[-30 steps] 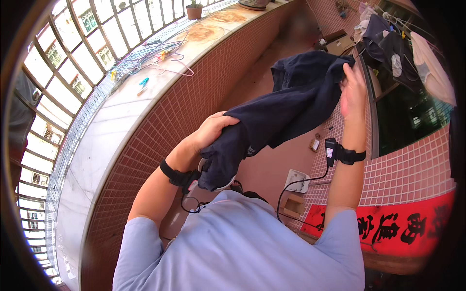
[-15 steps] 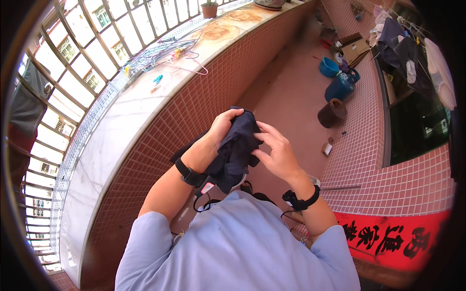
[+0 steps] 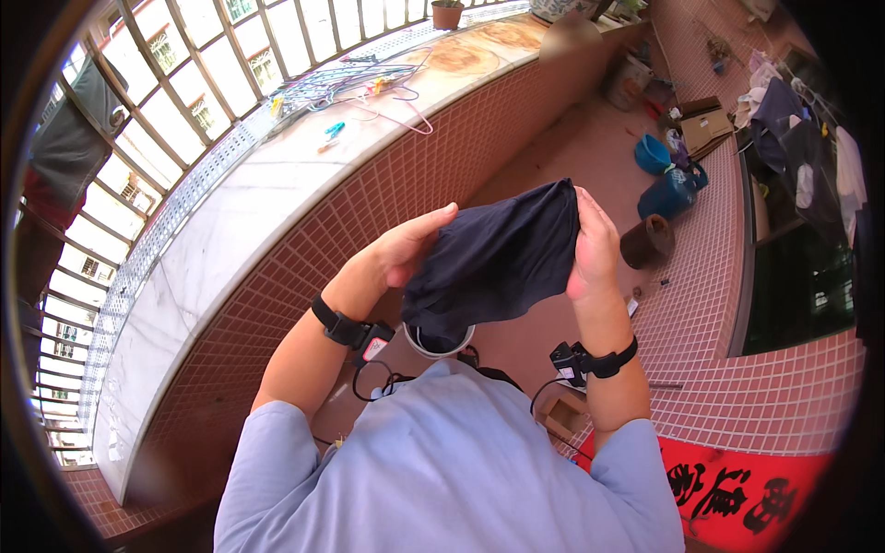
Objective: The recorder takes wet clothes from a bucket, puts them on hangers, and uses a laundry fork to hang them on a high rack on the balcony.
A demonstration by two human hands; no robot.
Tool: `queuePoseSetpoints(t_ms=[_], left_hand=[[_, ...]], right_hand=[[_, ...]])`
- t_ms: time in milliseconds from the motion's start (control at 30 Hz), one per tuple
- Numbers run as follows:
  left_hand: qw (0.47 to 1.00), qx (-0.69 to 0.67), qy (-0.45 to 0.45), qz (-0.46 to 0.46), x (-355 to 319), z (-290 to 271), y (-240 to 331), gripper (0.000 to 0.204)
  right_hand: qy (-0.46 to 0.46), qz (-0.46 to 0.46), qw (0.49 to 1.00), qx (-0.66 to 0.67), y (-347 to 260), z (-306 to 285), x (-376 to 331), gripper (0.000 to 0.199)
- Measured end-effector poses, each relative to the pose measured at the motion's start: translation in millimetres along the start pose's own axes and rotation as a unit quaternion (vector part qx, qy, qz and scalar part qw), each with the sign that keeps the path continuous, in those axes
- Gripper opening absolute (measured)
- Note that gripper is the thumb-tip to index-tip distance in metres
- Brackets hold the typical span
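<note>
A dark navy garment (image 3: pixel 502 253) is stretched out between my hands in front of my chest; its exact kind does not show. My left hand (image 3: pixel 410 247) grips its left side, thumb up, with the other fingers mostly hidden by the fabric. The upper right corner is held by my right hand (image 3: pixel 595 244), its fingers pointing up along the edge. Below the cloth stands a light-coloured bucket (image 3: pixel 444 351), partly covered by the hanging fabric, with something dark inside. Each wrist carries a black strap with a small device.
Hangers (image 3: pixel 346 85) lie tangled on the marble ledge (image 3: pixel 230 207) at left, near a blue clothes peg (image 3: pixel 336 128). Window bars run behind the ledge. A blue gas cylinder (image 3: pixel 667 195), a brown bin (image 3: pixel 648 241) and hanging laundry (image 3: pixel 784 129) line the right side.
The bunched garment has been spread wide. My right hand has moved right and up with its edge, and the hands are farther apart. The bucket below now shows more.
</note>
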State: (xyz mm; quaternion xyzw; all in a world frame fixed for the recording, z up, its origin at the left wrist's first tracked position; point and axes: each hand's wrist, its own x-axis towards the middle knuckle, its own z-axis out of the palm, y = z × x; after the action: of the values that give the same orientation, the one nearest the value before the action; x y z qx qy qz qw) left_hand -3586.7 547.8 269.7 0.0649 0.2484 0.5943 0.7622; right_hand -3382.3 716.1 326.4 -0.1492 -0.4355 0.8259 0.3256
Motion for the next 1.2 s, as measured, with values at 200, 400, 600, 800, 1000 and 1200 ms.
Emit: queuePoseSetpoints(t_ms=[200, 400, 600, 800, 1000, 1200], left_hand=[[0.775, 0.572, 0.008, 0.270, 16.8, -6.7, -41.8, 0.104], [0.821, 0.488, 0.116, 0.273, 41.2, -14.6, -48.3, 0.052], [0.896, 0.312, 0.134, 0.288, 25.4, -25.8, 5.0, 0.013], [0.923, 0.210, 0.026, 0.323, 36.0, -11.5, 18.1, 0.041], [0.713, 0.631, 0.120, 0.281, 41.5, 21.3, -52.7, 0.140], [0.573, 0.686, 0.168, 0.416, 51.8, 32.0, -79.0, 0.101]], right_hand=[[-0.026, 0.062, 0.993, 0.100, -11.7, 8.7, 6.7, 0.040], [0.021, 0.021, 0.998, 0.059, -43.3, -2.6, -0.6, 0.035], [0.037, -0.085, 0.989, -0.113, -88.4, -52.7, -9.0, 0.023], [0.026, -0.004, 0.997, -0.071, -61.7, -62.8, -21.2, 0.022], [0.058, 0.008, 0.998, -0.021, -54.6, -24.4, -20.5, 0.021], [0.027, 0.019, 0.997, 0.066, -41.8, 1.7, -18.1, 0.021]])
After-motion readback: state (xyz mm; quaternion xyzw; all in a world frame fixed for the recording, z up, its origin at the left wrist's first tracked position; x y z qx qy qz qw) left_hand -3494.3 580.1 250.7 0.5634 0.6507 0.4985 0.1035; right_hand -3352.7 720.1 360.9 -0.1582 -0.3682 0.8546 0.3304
